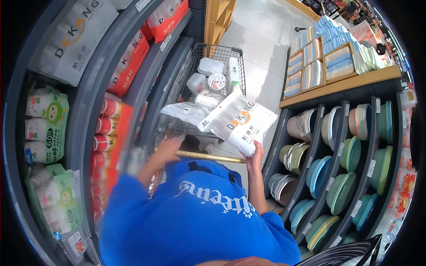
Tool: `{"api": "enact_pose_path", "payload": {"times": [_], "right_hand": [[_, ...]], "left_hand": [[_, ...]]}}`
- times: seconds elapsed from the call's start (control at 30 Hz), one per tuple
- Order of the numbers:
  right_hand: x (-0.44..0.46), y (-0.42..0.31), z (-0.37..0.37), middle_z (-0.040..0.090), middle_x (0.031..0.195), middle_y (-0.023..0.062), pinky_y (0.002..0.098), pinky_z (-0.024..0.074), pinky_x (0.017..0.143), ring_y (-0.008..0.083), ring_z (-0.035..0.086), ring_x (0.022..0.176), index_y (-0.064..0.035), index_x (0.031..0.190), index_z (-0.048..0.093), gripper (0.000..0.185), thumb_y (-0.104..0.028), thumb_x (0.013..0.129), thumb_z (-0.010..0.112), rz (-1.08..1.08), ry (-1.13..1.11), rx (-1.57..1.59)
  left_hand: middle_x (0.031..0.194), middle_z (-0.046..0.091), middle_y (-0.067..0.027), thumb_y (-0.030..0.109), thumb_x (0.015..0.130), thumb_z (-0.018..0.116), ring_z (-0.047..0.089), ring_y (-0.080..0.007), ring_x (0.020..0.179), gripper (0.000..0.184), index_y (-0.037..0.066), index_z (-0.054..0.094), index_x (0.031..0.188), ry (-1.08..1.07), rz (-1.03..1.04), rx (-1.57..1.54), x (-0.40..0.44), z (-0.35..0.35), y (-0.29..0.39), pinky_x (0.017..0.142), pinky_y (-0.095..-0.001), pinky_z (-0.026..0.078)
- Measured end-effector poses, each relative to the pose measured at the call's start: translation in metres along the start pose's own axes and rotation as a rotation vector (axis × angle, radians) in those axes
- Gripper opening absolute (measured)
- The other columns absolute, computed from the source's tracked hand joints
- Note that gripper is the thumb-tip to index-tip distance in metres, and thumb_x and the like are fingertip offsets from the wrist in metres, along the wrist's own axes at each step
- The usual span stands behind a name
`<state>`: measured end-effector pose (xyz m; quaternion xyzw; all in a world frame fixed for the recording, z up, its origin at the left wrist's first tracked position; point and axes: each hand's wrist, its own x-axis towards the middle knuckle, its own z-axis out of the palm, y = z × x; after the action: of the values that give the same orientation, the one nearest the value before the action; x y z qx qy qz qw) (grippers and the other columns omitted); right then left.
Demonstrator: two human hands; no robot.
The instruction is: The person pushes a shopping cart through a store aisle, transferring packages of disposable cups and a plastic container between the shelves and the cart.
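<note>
My right hand (pixel 254 156) grips the lower corner of a white plastic pack of cups (pixel 242 122) marked DEKANG, held tilted above the cart handle (pixel 217 157). Behind its left edge lies a second white pack (pixel 184 111), over the near end of the wire shopping cart (pixel 242 56). My left hand (pixel 166 150) is beside the left end of the handle, close to the shelf. Its fingers are blurred, and whether they hold anything is unclear. Inside the cart are clear plastic tubs (pixel 197 83), a round lidded tub (pixel 217 81) and a white-and-green box (pixel 233 73).
Shelves on the left carry red cup packs (pixel 128 64), a large white DEKANG pack (pixel 73 42) and green-and-white packs (pixel 46 111). On the right, a rack holds stacked plastic basins (pixel 341 193) and buckets (pixel 299 125). Folded blue towels (pixel 335 35) stand above it. Tiled floor (pixel 259 40) lies beyond the cart.
</note>
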<state>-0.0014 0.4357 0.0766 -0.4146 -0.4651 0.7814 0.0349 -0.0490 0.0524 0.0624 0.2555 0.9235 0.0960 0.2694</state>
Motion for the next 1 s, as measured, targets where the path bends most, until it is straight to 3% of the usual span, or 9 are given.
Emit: {"api": "enact_pose_path", "payload": {"times": [0.1,0.2,0.3,0.33,0.47,0.57,0.77,0.9,1.0], "right_hand": [[0.006,0.000,0.002,0.061,0.125,0.0160,0.0560,0.0558,0.079,0.0340,0.065,0.109,-0.0081,0.133,0.046,0.053,-0.035,0.090,0.061,0.041,-0.011,0.003],[0.009,-0.008,0.027,0.061,0.125,0.0160,0.0550,0.0567,0.081,0.0340,0.065,0.109,-0.0081,0.133,0.047,0.053,-0.035,0.090,0.062,0.018,-0.068,-0.094],[0.032,-0.013,0.050,0.062,0.124,0.0157,0.0546,0.0575,0.081,0.0339,0.066,0.107,-0.0085,0.132,0.047,0.050,-0.034,0.091,0.062,0.017,-0.193,-0.133],[0.044,-0.017,0.054,0.056,0.131,0.0171,0.0528,0.0567,0.086,0.0333,0.063,0.114,-0.0061,0.144,0.037,0.061,-0.025,0.092,0.064,0.078,-0.282,-0.080],[0.095,0.003,0.074,0.039,0.147,0.0193,0.0448,0.0476,0.102,0.0307,0.053,0.124,-0.0065,0.159,0.006,0.091,-0.013,0.092,0.068,-0.027,-0.296,0.119],[0.113,0.012,0.073,0.041,0.142,0.0154,0.0427,0.0481,0.101,0.0280,0.057,0.117,-0.0050,0.158,0.008,0.089,-0.013,0.092,0.067,-0.082,-0.246,-0.039],[0.094,0.052,0.043,0.063,0.116,0.0092,0.0337,0.0526,0.088,0.0180,0.064,0.102,-0.0031,0.136,0.053,0.044,-0.018,0.096,0.062,-0.022,-0.371,-0.515],[0.078,0.097,0.004,0.069,0.107,0.0120,0.0340,0.0558,0.078,0.0209,0.069,0.092,-0.0008,0.125,0.060,0.036,-0.017,0.093,0.065,-0.074,-0.426,-0.821],[0.044,0.084,0.010,0.070,0.105,0.0158,0.0379,0.0562,0.079,0.0267,0.071,0.090,0.0018,0.121,0.061,0.038,-0.019,0.090,0.067,-0.442,-0.463,-1.155]], "left_hand": [[0.109,0.069,-0.0139,0.027,0.072,0.075,0.067,-0.0336,0.103,0.047,0.012,0.069,0.116,-0.337,-0.245,-0.035,0.011,-0.001,-0.002,0.088,-0.0471,0.053],[0.100,0.071,-0.0128,0.020,0.070,0.069,0.070,-0.0330,0.091,0.038,0.014,0.074,0.108,-0.107,-0.088,-0.029,0.011,0.015,-0.007,0.078,-0.0460,0.057],[0.105,0.071,-0.0114,0.023,0.071,0.070,0.070,-0.0329,0.095,0.041,0.014,0.072,0.111,-0.123,-0.087,-0.014,0.015,0.017,-0.006,0.081,-0.0463,0.056],[0.106,0.071,-0.0111,0.023,0.071,0.069,0.070,-0.0328,0.096,0.042,0.014,0.072,0.112,-0.122,-0.094,-0.017,0.016,0.016,-0.005,0.081,-0.0461,0.056],[0.106,0.071,-0.0123,0.022,0.074,0.068,0.069,-0.0317,0.100,0.039,0.014,0.071,0.113,-0.143,-0.116,-0.033,0.019,0.013,0.005,0.084,-0.0462,0.055],[0.106,0.071,-0.0134,0.021,0.076,0.067,0.068,-0.0316,0.102,0.038,0.014,0.070,0.113,-0.131,-0.114,-0.042,0.020,0.017,0.004,0.085,-0.0468,0.055],[0.108,0.070,-0.0142,0.024,0.077,0.069,0.067,-0.0328,0.104,0.044,0.014,0.068,0.120,-0.133,-0.102,-0.088,0.024,0.026,0.000,0.086,-0.0470,0.054],[0.120,0.068,-0.0148,0.034,0.078,0.074,0.065,-0.0306,0.112,0.056,0.015,0.065,0.130,-0.355,-0.101,-0.171,0.029,-0.002,0.004,0.093,-0.0438,0.052],[0.131,0.064,-0.0135,0.042,0.078,0.077,0.061,-0.0276,0.118,0.064,0.014,0.062,0.134,-0.649,0.108,-0.511,0.069,0.053,-0.040,0.098,-0.0404,0.048]]}}
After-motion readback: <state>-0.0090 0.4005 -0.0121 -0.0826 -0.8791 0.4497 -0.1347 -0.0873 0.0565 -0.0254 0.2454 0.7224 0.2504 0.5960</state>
